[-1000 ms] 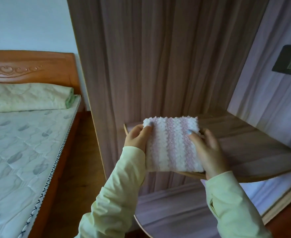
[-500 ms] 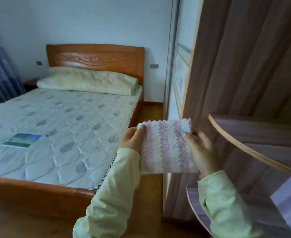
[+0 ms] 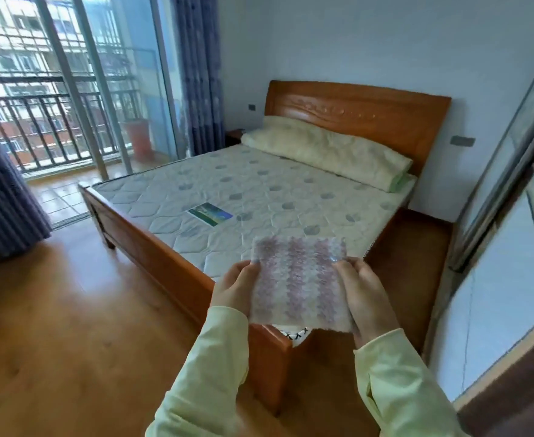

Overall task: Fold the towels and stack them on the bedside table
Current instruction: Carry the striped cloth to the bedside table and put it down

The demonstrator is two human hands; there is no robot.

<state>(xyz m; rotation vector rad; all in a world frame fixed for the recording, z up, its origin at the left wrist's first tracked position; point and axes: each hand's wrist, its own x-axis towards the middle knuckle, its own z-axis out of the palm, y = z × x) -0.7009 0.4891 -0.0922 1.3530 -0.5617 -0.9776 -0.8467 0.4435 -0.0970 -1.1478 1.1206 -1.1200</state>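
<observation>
Bedroom — towel [image 3: 298, 282] over the bed's [image 3: 259, 184] near corner, left hand [image 3: 237, 288] and right hand [image 3: 364, 298] each pinching a side edge; table [image 3: 429, 222] beside the bed's head, well apart — right hand nearer.

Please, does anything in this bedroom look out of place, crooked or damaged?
Only one small thing: a green-blue leaflet lies at an angle on the bare mattress, which has no sheet. Nothing looks spilled or damaged. The striped towel is held flat between the left hand and right hand.

pink-white striped towel [image 3: 298, 280], perhaps mauve, orange-brown bed frame [image 3: 152, 250]
</observation>
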